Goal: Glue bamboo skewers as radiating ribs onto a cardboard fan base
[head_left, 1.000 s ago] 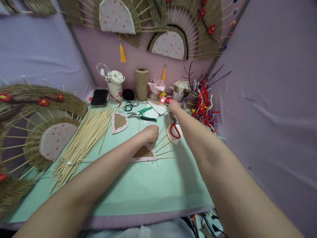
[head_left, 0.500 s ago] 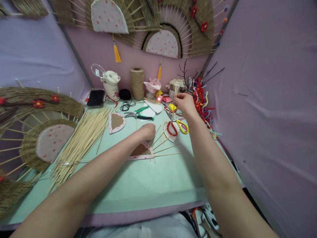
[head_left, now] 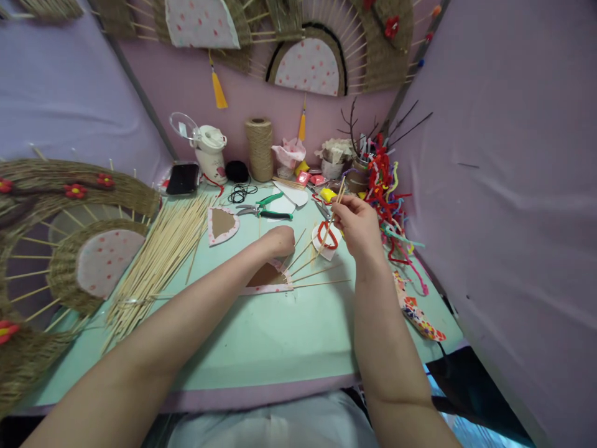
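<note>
My right hand (head_left: 358, 223) is closed, its thumb and fingers pinching a couple of thin bamboo sticks (head_left: 341, 188) that slant down toward the left. Curled just above a semicircular cardboard piece (head_left: 265, 275) with a pink-dotted fabric border is my left hand (head_left: 281, 241); its fingertips are hidden, so what they grip cannot be made out. Several sticks (head_left: 321, 284) fan out from that piece's right side. Below my right hand lie scissors with a red handle (head_left: 334, 237), on a white cutout (head_left: 329, 251).
A big bundle of bamboo sticks (head_left: 163, 242) lies left. Behind are green-handled pruners (head_left: 275, 215), a second bordered cardboard piece (head_left: 222, 225), a twine spool (head_left: 259, 149), a white jug (head_left: 211, 155) and a phone (head_left: 183, 179). Colourful pipe cleaners (head_left: 383, 177) hang at right; a woven fan (head_left: 69, 249) stands left.
My right hand has come lower and nearer, tilting the sticks from upright to a slant toward the cardboard. My left hand stays over the piece. The view has shifted slightly.
</note>
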### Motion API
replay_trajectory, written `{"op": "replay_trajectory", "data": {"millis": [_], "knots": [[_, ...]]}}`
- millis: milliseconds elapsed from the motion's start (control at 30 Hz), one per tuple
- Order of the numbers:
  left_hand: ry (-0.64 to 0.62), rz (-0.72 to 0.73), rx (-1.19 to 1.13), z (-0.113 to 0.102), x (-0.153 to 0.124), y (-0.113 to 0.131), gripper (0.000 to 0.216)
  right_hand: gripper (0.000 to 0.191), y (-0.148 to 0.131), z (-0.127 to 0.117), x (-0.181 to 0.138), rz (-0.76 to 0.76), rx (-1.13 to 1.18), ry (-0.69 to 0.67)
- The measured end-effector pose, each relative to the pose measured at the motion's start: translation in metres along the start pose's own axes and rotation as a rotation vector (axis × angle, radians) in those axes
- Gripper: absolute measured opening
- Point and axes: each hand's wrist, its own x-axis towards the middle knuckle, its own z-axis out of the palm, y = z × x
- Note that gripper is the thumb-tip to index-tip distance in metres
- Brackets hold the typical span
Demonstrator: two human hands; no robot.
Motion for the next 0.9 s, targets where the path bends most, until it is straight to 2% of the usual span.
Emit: {"op": "replay_trajectory", "data": {"millis": [233, 533, 700, 767, 833, 900], "knots": [[0.014, 0.007, -0.013, 0.002, 0.002, -0.003, 0.024, 0.016, 0.003, -0.001, -0.002, 0.021, -0.03, 0.013], [0.017, -0.005, -0.058, -0.001, -0.004, -0.003, 0.016, 0.018, 0.01, -0.006, 0.001, 0.007, -0.02, 0.002], [0.066, -0.007, -0.079, -0.007, -0.005, -0.009, 0.016, 0.015, 0.01, -0.007, 0.001, 0.007, -0.003, 0.001], [0.14, 0.002, -0.156, -0.017, -0.011, -0.01, 0.017, 0.015, 0.007, -0.006, -0.001, 0.023, 0.016, -0.021], [0.22, 0.059, -0.34, -0.027, -0.022, -0.008, 0.019, 0.017, 0.002, -0.004, -0.005, 0.061, 0.045, -0.074], [0.194, 0.155, -0.601, -0.034, -0.032, -0.003, 0.026, 0.02, -0.002, -0.002, -0.008, 0.107, 0.077, -0.144]]}}
